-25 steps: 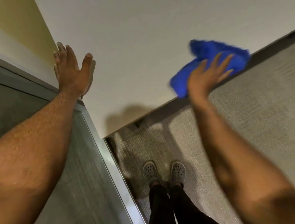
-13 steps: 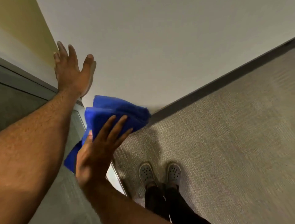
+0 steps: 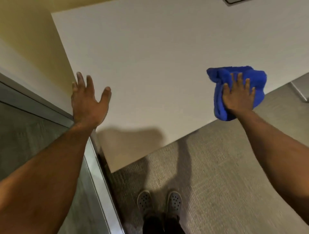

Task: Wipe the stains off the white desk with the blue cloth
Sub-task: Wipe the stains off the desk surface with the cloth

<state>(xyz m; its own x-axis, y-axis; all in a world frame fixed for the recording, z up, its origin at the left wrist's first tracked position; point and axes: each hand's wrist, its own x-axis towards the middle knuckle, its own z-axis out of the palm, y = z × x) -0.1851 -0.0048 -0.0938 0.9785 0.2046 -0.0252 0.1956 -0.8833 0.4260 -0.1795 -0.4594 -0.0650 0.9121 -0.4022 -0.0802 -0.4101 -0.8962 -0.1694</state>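
The white desk (image 3: 158, 66) fills the upper middle of the view, and I see no distinct stains on it. A bunched blue cloth (image 3: 222, 103) lies on the desk near its front right edge. My right hand (image 3: 237, 95) presses flat on top of the cloth with its fingers spread. My left hand (image 3: 88, 101) rests flat on the desk's left side, next to the wall, fingers apart and holding nothing.
A yellowish wall (image 3: 33, 50) and a grey metal-framed partition (image 3: 41, 133) stand along the left. Grey carpet (image 3: 217, 175) lies below the desk's front edge, with my two grey shoes (image 3: 158, 202) on it. A dark object (image 3: 234, 2) sits at the desk's far edge.
My right hand has swept the blue cloth from the desk's near left corner over to the front right edge. My left hand stays planted on the left side.
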